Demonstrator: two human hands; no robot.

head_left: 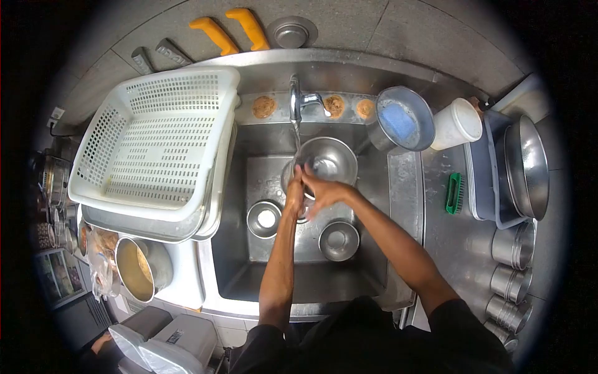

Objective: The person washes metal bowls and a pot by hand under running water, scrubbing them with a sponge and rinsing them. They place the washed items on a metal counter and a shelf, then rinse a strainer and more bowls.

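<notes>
Left hand [295, 192] and right hand [325, 191] meet, fingers blurred — whether curled, I can't tell — with the large metal bowl [340, 161] at their one o'clock, the faucet [294, 103] at twelve.

The large bowl [334, 163] is round, shiny bare metal, sitting mouth up toward the back of the sink [265, 174]. Its near left part is hidden, and part of another bowl [286, 177] shows at that side, overlapped by it. Nearer the front, well apart from each other, two smaller metal bowls [339, 240] sit mouth up on the sink floor.
</notes>
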